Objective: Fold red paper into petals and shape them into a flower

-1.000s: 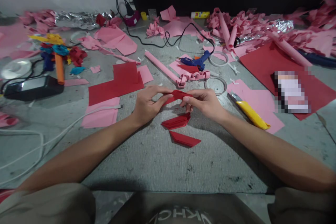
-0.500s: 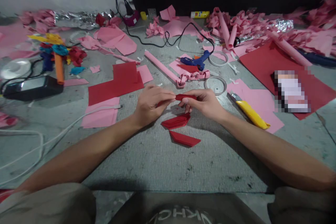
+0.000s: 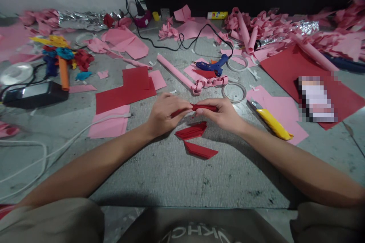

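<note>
A narrow strip of folded red paper [image 3: 196,107] is pinched between my two hands above the tabletop. My left hand [image 3: 167,111] grips its left end, thumb below and fingers on top. The right end sits in the pinch of my right hand [image 3: 224,112], whose fingertips nearly meet those of the left. Just below lie two more folded red papers: a layered piece [image 3: 191,131] and, nearer to me, a flatter slanted piece [image 3: 201,150]. My palms hide part of the held strip.
Ahead are a blue glue gun [image 3: 212,64], tape rings [image 3: 234,92] and a pink paper tube [image 3: 175,73]. A yellow box cutter [image 3: 270,121] and a blurred-out phone [image 3: 318,99] lie right. Red sheets [image 3: 119,97], a white cable [image 3: 85,127] and a black box [image 3: 35,95] lie left.
My right hand's fingers have drawn in behind the strip, and its thumb now lies along the near side. More of the strip's length shows between my hands. The papers below stay put.
</note>
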`<state>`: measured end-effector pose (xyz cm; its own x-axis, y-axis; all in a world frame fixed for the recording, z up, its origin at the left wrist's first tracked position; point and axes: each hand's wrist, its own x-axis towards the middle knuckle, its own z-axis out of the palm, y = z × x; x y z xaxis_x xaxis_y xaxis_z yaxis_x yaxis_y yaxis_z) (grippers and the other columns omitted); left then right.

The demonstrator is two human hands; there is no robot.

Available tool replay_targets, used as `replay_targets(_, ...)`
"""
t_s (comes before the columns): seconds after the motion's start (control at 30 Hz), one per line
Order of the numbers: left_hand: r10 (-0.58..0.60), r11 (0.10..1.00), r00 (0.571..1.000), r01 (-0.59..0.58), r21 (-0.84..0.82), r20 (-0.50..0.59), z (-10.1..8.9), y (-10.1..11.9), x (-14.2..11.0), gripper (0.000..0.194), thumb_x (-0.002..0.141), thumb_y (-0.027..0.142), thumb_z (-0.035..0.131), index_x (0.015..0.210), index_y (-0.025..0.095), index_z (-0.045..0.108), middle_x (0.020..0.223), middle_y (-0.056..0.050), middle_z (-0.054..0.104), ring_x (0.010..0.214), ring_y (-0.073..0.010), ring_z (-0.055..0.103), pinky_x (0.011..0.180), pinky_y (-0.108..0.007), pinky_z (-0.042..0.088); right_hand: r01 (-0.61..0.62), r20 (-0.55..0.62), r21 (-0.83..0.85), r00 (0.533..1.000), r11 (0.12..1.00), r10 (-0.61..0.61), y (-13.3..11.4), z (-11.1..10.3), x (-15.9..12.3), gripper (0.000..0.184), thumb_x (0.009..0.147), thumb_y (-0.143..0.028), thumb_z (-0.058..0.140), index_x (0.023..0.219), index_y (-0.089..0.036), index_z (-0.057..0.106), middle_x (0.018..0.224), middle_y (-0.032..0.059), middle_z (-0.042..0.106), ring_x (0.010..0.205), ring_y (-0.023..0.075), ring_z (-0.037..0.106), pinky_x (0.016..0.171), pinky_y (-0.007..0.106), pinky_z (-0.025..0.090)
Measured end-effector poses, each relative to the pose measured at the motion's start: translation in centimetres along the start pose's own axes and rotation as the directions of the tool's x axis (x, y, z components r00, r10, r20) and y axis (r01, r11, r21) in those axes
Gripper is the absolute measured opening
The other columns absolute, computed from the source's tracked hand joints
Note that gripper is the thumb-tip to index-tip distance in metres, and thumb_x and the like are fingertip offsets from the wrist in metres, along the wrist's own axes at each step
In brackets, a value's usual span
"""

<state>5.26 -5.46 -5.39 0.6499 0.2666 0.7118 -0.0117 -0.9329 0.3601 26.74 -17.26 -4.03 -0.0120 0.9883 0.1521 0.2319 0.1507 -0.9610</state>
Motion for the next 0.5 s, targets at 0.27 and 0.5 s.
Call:
replay_targets(0.27, 0.059, 0.998, 0.994, -0.058, -0.017, 0.088, 0.16, -0.26, -0.41, 0.024, 0.110, 0.023, 0.063, 0.132, 0.026, 0.073, 0.094, -0.002, 0.083, 0.083, -0.0166, 0.076, 0.083, -0.037, 0.050, -0.011, -0.001, -0.020, 1.000, 1.000, 0.011, -0.13, 0.20, -0.26, 0.022, 0.099, -0.036, 0.077, 0.112, -0.019, 0.084, 0.098, 0.0047, 0.085, 0.083, 0.0171, 0.073, 0.078, 0.031, 0.057)
replay_targets(0.5, -0.111, 0.992, 0.990, 0.106, -0.064, -0.087, -0.22, -0.04, 0.15, 0.018, 0.103, 0.017, 0.073, 0.119, 0.023, 0.078, 0.102, -0.002, 0.085, 0.087, -0.0162, 0.078, 0.080, -0.032, 0.053, -0.111, -0.015, 0.349, 0.992, 0.930, 0.124, 0.35, -0.35, 0.21, 0.034, 0.100, -0.049, 0.075, 0.092, -0.017, 0.081, 0.078, 0.0056, 0.082, 0.053, 0.0112, 0.059, 0.051, 0.025, 0.046)
